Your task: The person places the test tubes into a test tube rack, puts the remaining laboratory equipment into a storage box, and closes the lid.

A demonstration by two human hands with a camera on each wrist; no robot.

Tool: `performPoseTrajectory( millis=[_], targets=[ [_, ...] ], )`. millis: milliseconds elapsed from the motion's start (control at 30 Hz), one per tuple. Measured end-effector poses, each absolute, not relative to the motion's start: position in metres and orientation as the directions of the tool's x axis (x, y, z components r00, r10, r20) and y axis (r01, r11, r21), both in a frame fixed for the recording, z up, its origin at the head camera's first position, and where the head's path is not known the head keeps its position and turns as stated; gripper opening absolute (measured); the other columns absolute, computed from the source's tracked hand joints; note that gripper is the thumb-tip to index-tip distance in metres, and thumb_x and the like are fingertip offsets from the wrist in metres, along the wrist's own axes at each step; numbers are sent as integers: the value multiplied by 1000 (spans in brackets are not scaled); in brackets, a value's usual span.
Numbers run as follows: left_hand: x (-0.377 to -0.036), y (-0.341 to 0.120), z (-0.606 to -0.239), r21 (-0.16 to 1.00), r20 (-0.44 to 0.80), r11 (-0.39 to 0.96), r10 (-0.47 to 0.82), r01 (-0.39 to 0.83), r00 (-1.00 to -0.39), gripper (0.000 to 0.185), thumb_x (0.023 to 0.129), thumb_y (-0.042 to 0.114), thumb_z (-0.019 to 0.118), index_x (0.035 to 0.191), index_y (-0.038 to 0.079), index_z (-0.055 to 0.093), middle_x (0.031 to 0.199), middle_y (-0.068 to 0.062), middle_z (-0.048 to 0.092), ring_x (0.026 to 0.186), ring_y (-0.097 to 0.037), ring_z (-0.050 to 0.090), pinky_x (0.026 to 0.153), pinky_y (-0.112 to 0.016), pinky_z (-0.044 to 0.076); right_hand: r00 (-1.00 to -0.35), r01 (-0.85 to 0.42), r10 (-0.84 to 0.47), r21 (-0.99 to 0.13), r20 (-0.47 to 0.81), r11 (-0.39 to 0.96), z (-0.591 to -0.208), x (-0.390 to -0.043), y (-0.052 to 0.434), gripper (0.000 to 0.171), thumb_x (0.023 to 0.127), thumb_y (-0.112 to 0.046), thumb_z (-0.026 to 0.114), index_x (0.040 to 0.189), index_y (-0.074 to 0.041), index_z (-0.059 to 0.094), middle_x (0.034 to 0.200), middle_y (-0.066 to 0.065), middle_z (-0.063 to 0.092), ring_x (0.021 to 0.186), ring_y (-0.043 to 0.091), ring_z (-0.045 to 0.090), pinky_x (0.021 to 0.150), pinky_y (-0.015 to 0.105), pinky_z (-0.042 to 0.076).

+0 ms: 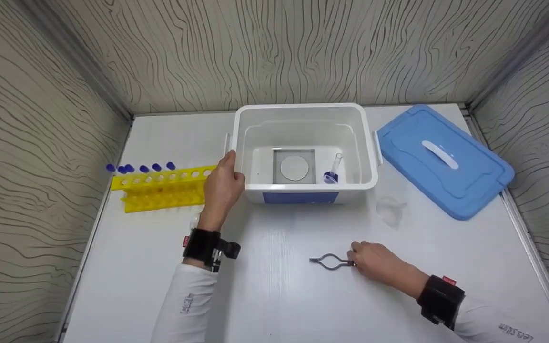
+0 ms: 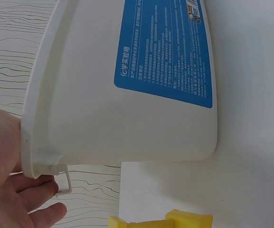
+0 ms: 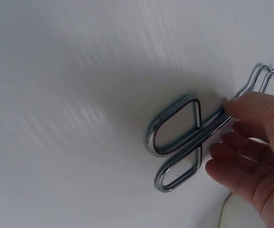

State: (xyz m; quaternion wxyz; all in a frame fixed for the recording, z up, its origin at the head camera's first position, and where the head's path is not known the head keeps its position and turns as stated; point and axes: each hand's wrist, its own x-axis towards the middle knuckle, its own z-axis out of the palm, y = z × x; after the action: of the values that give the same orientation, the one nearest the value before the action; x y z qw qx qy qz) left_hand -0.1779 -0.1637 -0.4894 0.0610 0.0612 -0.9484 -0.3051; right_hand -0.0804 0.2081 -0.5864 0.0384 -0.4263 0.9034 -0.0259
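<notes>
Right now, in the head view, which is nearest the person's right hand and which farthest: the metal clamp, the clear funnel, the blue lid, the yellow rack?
From the right hand:
1. Metal clamp, at its fingertips, touching.
2. Clear funnel, just behind.
3. Blue lid, back right.
4. Yellow rack, far left.

The head view looks from above, forward and down, over the whole table point(image 1: 274, 295). The left wrist view is very near the box point(image 2: 127, 118) — it faces its outer side wall from low. The right wrist view looks down, close, at the clamp point(image 3: 179, 142). Head view shares box point(image 1: 303, 143) and clamp point(image 1: 329, 261) with them.
</notes>
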Motion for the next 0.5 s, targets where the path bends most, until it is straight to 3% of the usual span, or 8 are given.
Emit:
performPoseTrajectory(
  millis=[100, 267, 500],
  targets=[
    [-178, -164, -490, 582, 89, 810, -148, -70, -985, 57, 90, 4, 55, 146, 1, 46, 144, -21, 55, 117, -32, 66, 92, -41, 59, -651, -757, -757, -31, -51, 653, -587, -76, 207, 9, 78, -7, 78, 81, -5, 70, 70, 3, 55, 59, 13, 50, 49, 23, 46],
    [-179, -164, -491, 590, 80, 804, -152, -76, -985, 57, 91, 5, 56, 147, 1, 46, 145, -20, 54, 117, -30, 66, 93, -39, 59, -652, -758, -758, 38, -7, 652, -590, -70, 208, 10, 78, -5, 79, 83, -1, 70, 72, 6, 58, 60, 16, 54, 50, 24, 50],
    [-178, -164, -491, 594, 73, 799, -162, -88, -984, 57, 91, 5, 58, 147, 2, 46, 146, -19, 54, 113, -29, 67, 93, -38, 59, -649, -759, -760, 36, 32, 650, -598, -69, 209, 12, 80, -4, 76, 89, -2, 68, 75, 7, 61, 63, 16, 56, 52, 25, 52]
  ],
)
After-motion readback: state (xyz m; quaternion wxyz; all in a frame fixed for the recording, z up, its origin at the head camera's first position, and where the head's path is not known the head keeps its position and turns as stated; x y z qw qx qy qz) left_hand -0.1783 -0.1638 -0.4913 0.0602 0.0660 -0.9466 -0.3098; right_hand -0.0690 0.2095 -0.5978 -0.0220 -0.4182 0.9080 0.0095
